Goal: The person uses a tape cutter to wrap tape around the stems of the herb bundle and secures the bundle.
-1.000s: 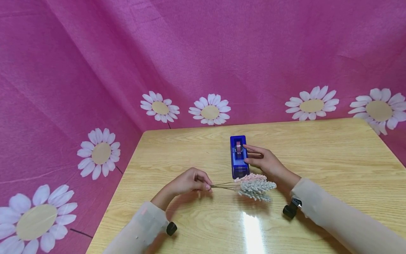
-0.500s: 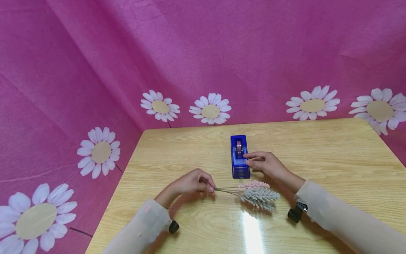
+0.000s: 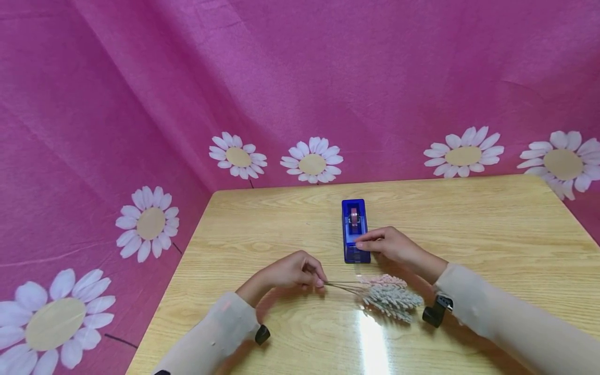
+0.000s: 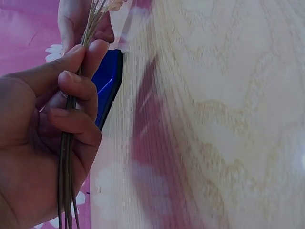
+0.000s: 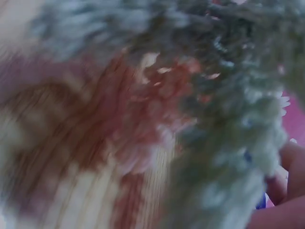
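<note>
A bunch of dried-look flower sprays, pale green and pink with thin brown stems, lies sideways above the table. My left hand pinches the stems near their cut end; in the left wrist view its fingers curl round the stems. A blue tape dispenser with a pink-cored roll stands behind the flowers. My right hand has thumb and index fingertips close together over the dispenser's near end; I cannot tell what they grip. Blurred flower heads fill most of the right wrist view.
The wood-grain table carries a bright light reflection near its front. A pink cloth printed with white daisies hangs behind it and along the left. Dark wrist-worn devices sit at both sleeves.
My left hand has moved slightly right and towards me with the flowers, whose heads now lie apart from the dispenser. My right fingertips have slid from beside the roll to the dispenser's near end.
</note>
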The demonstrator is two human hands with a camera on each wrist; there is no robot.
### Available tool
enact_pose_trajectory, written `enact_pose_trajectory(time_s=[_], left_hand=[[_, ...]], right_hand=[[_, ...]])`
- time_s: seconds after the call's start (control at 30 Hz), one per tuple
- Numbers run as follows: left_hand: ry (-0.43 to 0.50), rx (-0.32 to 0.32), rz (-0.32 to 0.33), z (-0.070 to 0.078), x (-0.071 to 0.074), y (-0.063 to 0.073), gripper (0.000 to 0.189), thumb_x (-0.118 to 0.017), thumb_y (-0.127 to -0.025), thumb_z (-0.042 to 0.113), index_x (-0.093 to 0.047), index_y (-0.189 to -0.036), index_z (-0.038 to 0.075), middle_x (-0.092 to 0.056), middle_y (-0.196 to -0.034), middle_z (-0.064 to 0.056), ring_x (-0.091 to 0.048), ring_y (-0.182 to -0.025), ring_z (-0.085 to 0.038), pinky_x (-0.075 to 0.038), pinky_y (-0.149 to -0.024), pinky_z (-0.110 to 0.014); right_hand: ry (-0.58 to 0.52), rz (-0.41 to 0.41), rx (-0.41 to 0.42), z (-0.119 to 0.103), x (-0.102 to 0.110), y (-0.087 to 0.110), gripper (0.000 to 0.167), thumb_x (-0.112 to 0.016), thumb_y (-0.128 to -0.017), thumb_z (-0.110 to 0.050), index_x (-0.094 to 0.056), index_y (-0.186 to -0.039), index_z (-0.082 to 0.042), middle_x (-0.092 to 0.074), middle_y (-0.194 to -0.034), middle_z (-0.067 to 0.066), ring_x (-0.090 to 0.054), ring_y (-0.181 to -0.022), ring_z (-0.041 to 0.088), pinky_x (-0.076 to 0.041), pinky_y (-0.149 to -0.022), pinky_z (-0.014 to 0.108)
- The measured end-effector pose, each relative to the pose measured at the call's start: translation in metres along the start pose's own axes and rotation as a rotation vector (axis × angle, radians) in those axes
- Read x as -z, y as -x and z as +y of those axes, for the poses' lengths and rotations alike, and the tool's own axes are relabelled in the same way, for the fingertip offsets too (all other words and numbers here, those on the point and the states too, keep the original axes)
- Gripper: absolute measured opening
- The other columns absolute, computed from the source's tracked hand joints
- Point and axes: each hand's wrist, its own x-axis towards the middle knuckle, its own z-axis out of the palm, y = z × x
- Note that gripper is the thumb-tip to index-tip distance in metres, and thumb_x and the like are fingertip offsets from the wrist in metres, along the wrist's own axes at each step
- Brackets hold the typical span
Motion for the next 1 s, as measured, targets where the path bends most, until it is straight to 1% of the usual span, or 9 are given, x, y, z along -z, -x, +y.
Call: enact_pose_trajectory(time_s=[0.07, 0.2, 0.27, 0.43, 0.53, 0.63, 0.77, 0.9, 1.0], left_hand=[[0.014, 0.004, -0.006, 0.001, -0.002, -0.002, 0.01, -0.066, -0.097, -0.004, -0.075, -0.1, -0.008, -0.075, -0.092, -0.025, -0.051, -0.058, -0.014, -0.044, -0.055, -0.025], [0.029, 0.01, -0.023, 0.002, -0.004, -0.005, 0.011, -0.066, -0.097, -0.004, -0.074, -0.102, -0.011, -0.074, -0.094, -0.028, -0.051, -0.059, -0.017, -0.043, -0.056, -0.028], [0.027, 0.009, -0.03, 0.002, -0.005, -0.007, 0.011, -0.066, -0.097, -0.005, -0.073, -0.102, -0.011, -0.074, -0.095, -0.028, -0.05, -0.059, -0.017, -0.043, -0.056, -0.028], [0.02, -0.005, -0.041, 0.001, -0.006, -0.01, 0.012, -0.064, -0.098, -0.005, -0.074, -0.102, -0.011, -0.075, -0.096, -0.027, -0.05, -0.059, -0.014, -0.043, -0.056, -0.028], [0.026, -0.009, -0.044, 0.002, -0.006, -0.011, 0.012, -0.065, -0.098, -0.004, -0.074, -0.102, -0.01, -0.075, -0.095, -0.027, -0.05, -0.06, -0.015, -0.044, -0.057, -0.028], [0.024, -0.011, -0.039, 0.002, -0.007, -0.012, 0.012, -0.065, -0.099, -0.002, -0.075, -0.102, -0.008, -0.075, -0.094, -0.026, -0.051, -0.06, -0.017, -0.045, -0.057, -0.027], [0.005, -0.017, -0.026, 0.004, -0.008, -0.014, 0.012, -0.066, -0.098, -0.002, -0.076, -0.102, -0.007, -0.075, -0.093, -0.025, -0.051, -0.059, -0.017, -0.045, -0.057, -0.027], [0.003, -0.013, -0.01, 0.006, -0.01, -0.019, 0.012, -0.064, -0.098, -0.004, -0.075, -0.103, -0.009, -0.075, -0.094, -0.027, -0.051, -0.059, -0.016, -0.045, -0.056, -0.028], [-0.014, -0.015, 0.012, 0.006, -0.012, -0.023, 0.013, -0.062, -0.099, -0.006, -0.075, -0.103, -0.008, -0.075, -0.094, -0.025, -0.052, -0.061, -0.015, -0.044, -0.056, -0.026]], right_hand=[[0.001, 0.01, -0.016, -0.002, -0.001, -0.001, 0.037, -0.075, -0.097, -0.029, -0.075, -0.125, -0.004, -0.07, -0.125, 0.014, -0.052, -0.081, 0.019, -0.049, -0.066, 0.03], [-0.02, 0.026, -0.042, -0.005, -0.003, -0.001, 0.035, -0.076, -0.096, -0.027, -0.076, -0.122, -0.004, -0.071, -0.124, 0.012, -0.055, -0.087, 0.019, -0.05, -0.069, 0.031], [-0.052, 0.029, -0.053, -0.006, -0.004, -0.001, 0.034, -0.076, -0.096, -0.025, -0.075, -0.121, -0.003, -0.072, -0.119, 0.009, -0.056, -0.087, 0.019, -0.05, -0.069, 0.032], [-0.138, 0.036, -0.059, -0.012, -0.005, -0.002, 0.032, -0.075, -0.096, -0.021, -0.074, -0.12, 0.0, -0.073, -0.106, 0.003, -0.058, -0.08, 0.018, -0.051, -0.067, 0.033], [-0.187, 0.033, -0.069, -0.017, -0.006, -0.002, 0.033, -0.073, -0.097, -0.019, -0.072, -0.122, 0.002, -0.074, -0.107, 0.003, -0.063, -0.082, 0.017, -0.053, -0.071, 0.035], [-0.214, 0.028, -0.083, -0.02, -0.006, -0.001, 0.034, -0.072, -0.098, -0.018, -0.071, -0.124, 0.003, -0.074, -0.111, 0.004, -0.064, -0.085, 0.016, -0.054, -0.073, 0.035], [-0.191, 0.043, -0.091, -0.024, -0.005, 0.0, 0.036, -0.074, -0.097, -0.019, -0.071, -0.126, 0.001, -0.073, -0.113, 0.002, -0.06, -0.083, 0.016, -0.053, -0.071, 0.035], [-0.125, 0.042, -0.061, -0.029, -0.002, 0.0, 0.039, -0.075, -0.096, -0.022, -0.069, -0.129, -0.001, -0.074, -0.116, 0.006, -0.064, -0.091, 0.015, -0.056, -0.08, 0.042], [-0.101, 0.023, -0.028, -0.033, -0.001, 0.0, 0.043, -0.073, -0.097, -0.022, -0.066, -0.134, -0.001, -0.076, -0.112, 0.008, -0.066, -0.094, 0.014, -0.056, -0.084, 0.046]])
